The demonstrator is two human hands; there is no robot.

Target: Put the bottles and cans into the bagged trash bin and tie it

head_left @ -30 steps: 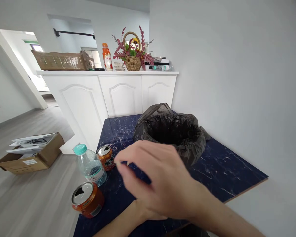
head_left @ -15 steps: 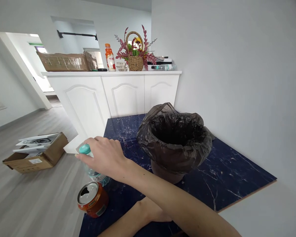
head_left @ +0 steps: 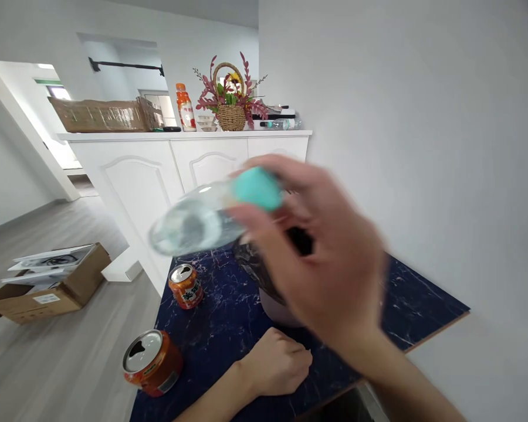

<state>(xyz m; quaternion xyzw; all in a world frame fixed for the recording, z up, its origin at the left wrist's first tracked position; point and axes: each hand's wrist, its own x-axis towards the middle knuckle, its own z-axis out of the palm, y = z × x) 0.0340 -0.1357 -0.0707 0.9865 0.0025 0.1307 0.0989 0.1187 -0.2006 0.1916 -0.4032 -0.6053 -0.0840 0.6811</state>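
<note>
A clear plastic bottle (head_left: pixel 193 223) with a teal cap hangs tilted in the air, blurred by motion. My right hand (head_left: pixel 321 252) grips it at the cap end, in front of the bin. Behind that hand, a bin (head_left: pixel 275 308) lined with a dark plastic bag stands on the blue marbled tabletop (head_left: pixel 220 328), mostly hidden. My left hand (head_left: pixel 281 363) rests closed on the tabletop near its front edge, with nothing visible in it. Two orange cans stand upright at the left side: a nearer can (head_left: pixel 154 363) and a farther can (head_left: pixel 186 287).
A white cabinet (head_left: pixel 136 187) at the back carries a wrapped cardboard box (head_left: pixel 101 115), an orange-capped bottle (head_left: pixel 185 108), a flower basket (head_left: pixel 231 117) and another clear bottle (head_left: pixel 284 124). An open carton (head_left: pixel 70 290) sits on the floor at left. A wall is at right.
My right hand has lifted the bottle off the tabletop and carried it up and right, toward the bin. The farther can now shows. My left hand is no longer covered by the right arm.
</note>
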